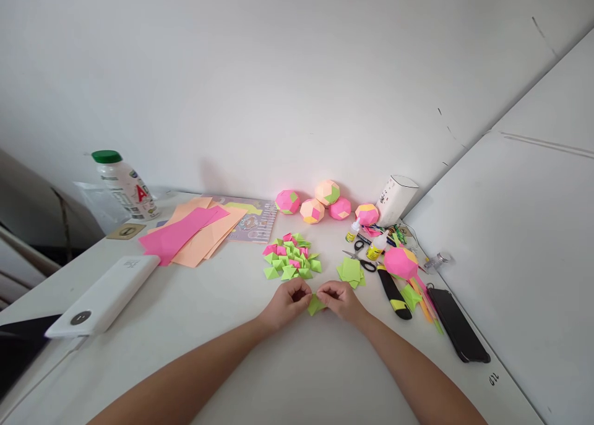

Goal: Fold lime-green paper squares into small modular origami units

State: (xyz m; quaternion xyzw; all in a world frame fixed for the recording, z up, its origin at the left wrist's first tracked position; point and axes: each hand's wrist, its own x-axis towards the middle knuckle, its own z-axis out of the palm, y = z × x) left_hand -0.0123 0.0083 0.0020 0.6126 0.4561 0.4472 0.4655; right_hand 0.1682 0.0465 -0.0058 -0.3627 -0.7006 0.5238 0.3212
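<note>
Between my two hands is a small green piece of paper [316,305], partly covered by the fingers. My left hand [288,302] pinches its left side, and my right hand [341,298] pinches the right. Just beyond the left hand lies a pile of folded paper pieces [292,259], mostly green with some pink. A little stack of flat green paper squares [351,271] rests on the table past the right hand. Scissors [359,257] with black handles lie behind that stack, beside two small glue bottles [377,245].
Several faceted paper balls [312,211] stand along the wall. At right are a box cutter [393,292], a pink and yellow paper ball [401,263] and a black phone [457,325]. Left are paper sheets [185,233], a white power bank [104,296] and a bottle [127,187].
</note>
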